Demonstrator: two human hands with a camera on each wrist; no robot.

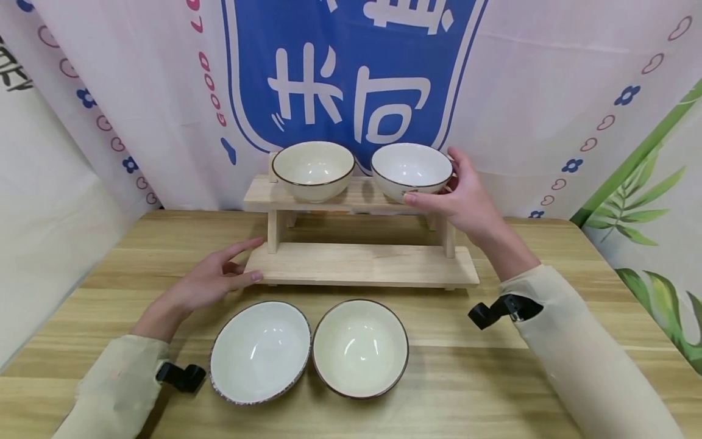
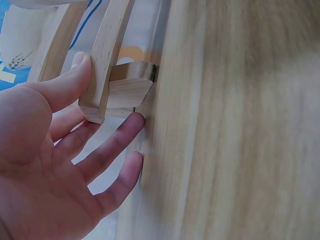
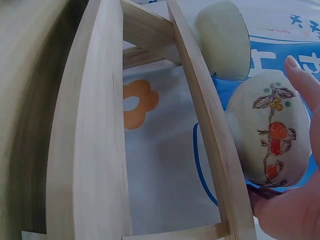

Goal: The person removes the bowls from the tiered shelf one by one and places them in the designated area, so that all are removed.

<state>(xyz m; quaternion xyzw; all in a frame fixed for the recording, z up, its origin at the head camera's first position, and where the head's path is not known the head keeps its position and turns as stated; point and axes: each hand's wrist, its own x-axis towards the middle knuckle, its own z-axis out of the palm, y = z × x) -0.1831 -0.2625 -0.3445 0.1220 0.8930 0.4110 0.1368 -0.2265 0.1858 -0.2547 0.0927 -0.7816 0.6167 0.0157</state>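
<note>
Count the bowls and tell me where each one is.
4: the upper-left bowl and upper-right bowl on top of the wooden stand; the front-left bowl and front-right bowl on the table. Any nested beneath would be hidden.

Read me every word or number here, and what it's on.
"GOOD L", then cut off: red letters on backdrop cloth.
White characters on blue panel: stylised, partly cropped; can't read surely.
Black lettering, pale left surface: cropped, unreadable.
Small blue and red backdrop writing, right wrist: too blurred.
</note>
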